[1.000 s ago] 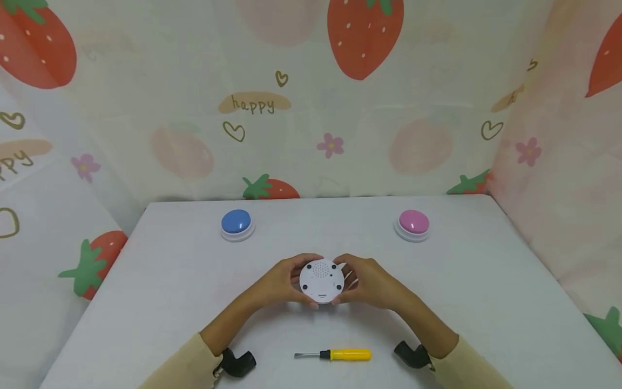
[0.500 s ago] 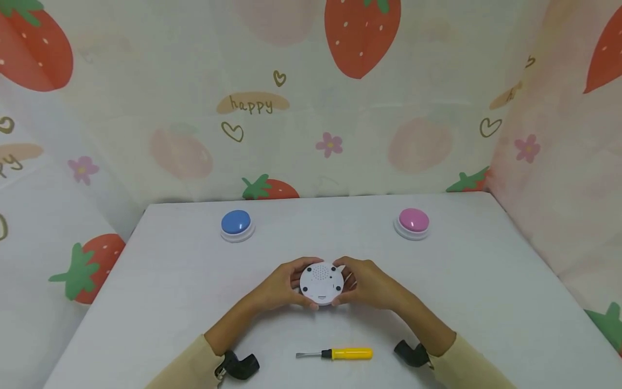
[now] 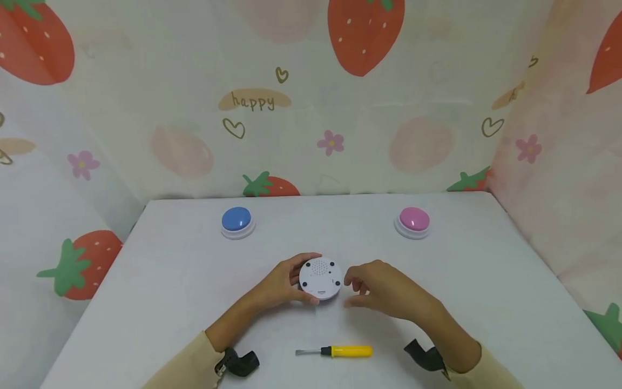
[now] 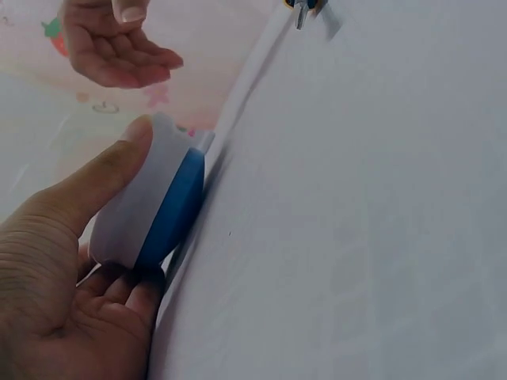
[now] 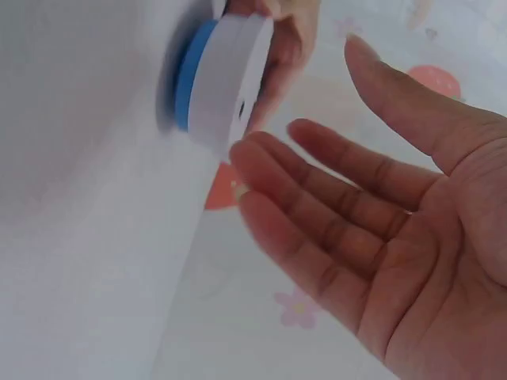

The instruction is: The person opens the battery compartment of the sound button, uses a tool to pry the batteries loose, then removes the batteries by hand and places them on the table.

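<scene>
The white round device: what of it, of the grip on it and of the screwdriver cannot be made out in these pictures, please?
Blue part: head view, hidden beneath the white body.
Small markings: head view, too small to read.
Left grip: head view, some fingertips hidden behind the white body.
Screwdriver: left wrist view, handle cut off by the top edge.

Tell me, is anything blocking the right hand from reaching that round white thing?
Nothing visible stands between the right hand and the round white thing, just a gap. The left hand grips its opposite side; the yellow screwdriver lies below that path in the head view.
</scene>
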A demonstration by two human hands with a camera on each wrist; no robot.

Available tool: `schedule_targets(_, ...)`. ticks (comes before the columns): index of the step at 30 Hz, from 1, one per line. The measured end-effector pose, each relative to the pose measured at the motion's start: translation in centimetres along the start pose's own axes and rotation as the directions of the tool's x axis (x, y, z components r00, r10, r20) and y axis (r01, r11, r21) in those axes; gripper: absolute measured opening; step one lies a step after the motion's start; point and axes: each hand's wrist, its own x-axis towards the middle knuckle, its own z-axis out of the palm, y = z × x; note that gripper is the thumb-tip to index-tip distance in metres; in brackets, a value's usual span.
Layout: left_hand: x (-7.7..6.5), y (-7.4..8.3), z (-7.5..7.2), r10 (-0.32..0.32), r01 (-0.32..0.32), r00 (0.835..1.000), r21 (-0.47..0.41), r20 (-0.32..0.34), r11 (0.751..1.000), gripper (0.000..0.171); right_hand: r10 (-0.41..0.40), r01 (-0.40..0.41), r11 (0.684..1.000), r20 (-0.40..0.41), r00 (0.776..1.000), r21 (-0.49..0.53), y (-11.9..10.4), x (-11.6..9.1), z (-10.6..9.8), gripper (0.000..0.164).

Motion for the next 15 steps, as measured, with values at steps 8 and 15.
schedule_targets(8, 0.2, -0.1, -0.1, 0.018, -0.017, 0.999, -0.037, 0.026, 0.999, 0.093, -0.164, 0.148, 0.982, -0.138, 0.977, -0.120, -0.6, 1.7, 2.2, 0.027)
schedule_targets(15, -0.1, 0.2, -0.2, 0.037, -0.035, 0.999, -0.040, 0.034, 0.999, 0.092, -0.211, 0.183, 0.953, -0.097, 0.973, -0.241, -0.8, 3.4, 3.1, 0.032)
